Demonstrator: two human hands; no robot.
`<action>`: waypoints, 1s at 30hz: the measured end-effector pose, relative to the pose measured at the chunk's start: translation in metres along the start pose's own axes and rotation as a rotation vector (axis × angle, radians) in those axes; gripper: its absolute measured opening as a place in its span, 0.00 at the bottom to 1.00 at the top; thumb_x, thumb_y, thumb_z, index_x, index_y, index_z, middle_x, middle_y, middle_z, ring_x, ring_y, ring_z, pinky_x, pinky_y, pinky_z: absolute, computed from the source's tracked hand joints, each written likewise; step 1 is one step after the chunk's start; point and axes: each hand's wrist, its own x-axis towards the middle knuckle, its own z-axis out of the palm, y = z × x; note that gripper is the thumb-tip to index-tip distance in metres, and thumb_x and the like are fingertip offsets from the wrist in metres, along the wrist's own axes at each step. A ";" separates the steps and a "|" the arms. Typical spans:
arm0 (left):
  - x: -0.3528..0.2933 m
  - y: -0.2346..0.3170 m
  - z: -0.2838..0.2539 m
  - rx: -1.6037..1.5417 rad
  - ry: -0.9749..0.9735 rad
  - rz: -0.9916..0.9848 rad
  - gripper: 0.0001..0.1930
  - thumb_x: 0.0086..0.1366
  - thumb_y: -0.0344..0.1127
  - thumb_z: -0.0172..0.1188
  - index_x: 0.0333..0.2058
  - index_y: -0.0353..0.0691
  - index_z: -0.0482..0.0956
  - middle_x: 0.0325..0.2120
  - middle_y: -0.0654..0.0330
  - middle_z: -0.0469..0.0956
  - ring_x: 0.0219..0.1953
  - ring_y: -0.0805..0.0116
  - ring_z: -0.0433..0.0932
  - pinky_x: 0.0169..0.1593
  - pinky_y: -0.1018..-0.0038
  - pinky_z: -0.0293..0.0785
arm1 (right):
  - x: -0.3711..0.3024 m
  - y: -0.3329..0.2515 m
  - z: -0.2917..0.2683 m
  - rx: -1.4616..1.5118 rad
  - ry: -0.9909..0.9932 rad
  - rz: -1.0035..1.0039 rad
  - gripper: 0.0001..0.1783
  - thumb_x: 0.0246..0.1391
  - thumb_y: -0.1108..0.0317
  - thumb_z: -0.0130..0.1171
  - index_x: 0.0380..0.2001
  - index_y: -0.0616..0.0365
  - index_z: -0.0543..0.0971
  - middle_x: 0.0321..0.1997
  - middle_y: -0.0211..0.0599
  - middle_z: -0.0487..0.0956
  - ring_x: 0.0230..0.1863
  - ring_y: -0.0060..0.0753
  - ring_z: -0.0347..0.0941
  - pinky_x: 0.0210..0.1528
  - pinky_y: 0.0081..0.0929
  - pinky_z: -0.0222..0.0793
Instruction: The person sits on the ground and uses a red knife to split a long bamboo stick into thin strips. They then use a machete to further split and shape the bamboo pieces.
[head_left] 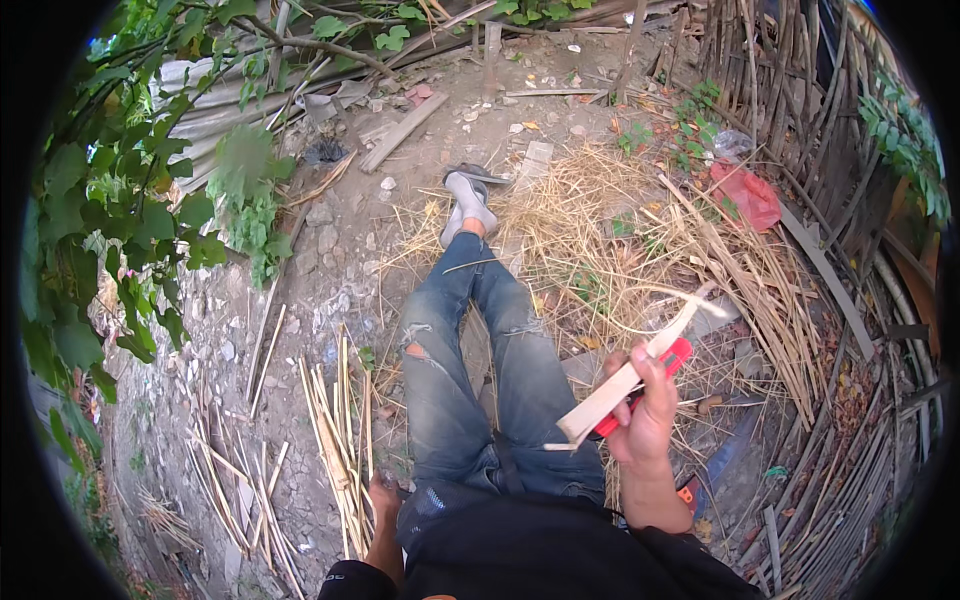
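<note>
My right hand point(645, 425) is closed around a flat pale strip of split bamboo point(612, 398) and a red tool with dark parts point(677, 357), which looks like a utility knife. The strip slants from above my thigh up to the right, and a thin curled shaving point(645, 292) shows by its far end. The tool's blade cannot be made out. Down by my left hip, my left hand point(384, 497) is next to a bundle of thin bamboo sticks point(335, 450). Its fingers are mostly hidden, so whether it grips anything is unclear.
My legs point(450, 330) stretch ahead over the dirt. Straw-like shavings point(570, 215) and long bamboo strips point(750, 285) lie right of them. More sticks point(250, 490) are scattered at left. A stick fence point(765, 75), a red plastic bag point(745, 195) and leafy branches point(100, 220) edge the area.
</note>
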 end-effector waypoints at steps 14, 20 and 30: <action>-0.048 0.011 0.038 0.148 0.016 0.279 0.34 0.55 0.33 0.67 0.59 0.23 0.72 0.43 0.33 0.82 0.47 0.42 0.84 0.49 0.56 0.82 | 0.244 0.046 -0.089 -1.430 -0.098 -0.224 0.09 0.60 0.69 0.60 0.34 0.66 0.80 0.20 0.35 0.77 0.23 0.27 0.74 0.30 0.33 0.70; -0.069 -0.008 0.013 0.307 -0.047 -0.042 0.35 0.52 0.33 0.67 0.59 0.25 0.72 0.44 0.34 0.83 0.49 0.40 0.84 0.51 0.56 0.81 | 0.284 0.001 -0.134 -1.840 -0.245 -0.250 0.13 0.52 0.63 0.64 0.35 0.64 0.82 0.22 0.55 0.77 0.27 0.55 0.74 0.36 0.47 0.71; -0.037 0.034 0.031 0.421 -0.105 0.043 0.36 0.59 0.33 0.64 0.66 0.28 0.66 0.50 0.36 0.80 0.54 0.40 0.81 0.57 0.54 0.77 | 0.310 -0.058 -0.129 -2.219 -0.544 -0.047 0.14 0.49 0.61 0.66 0.29 0.63 0.81 0.28 0.60 0.80 0.36 0.64 0.79 0.43 0.52 0.74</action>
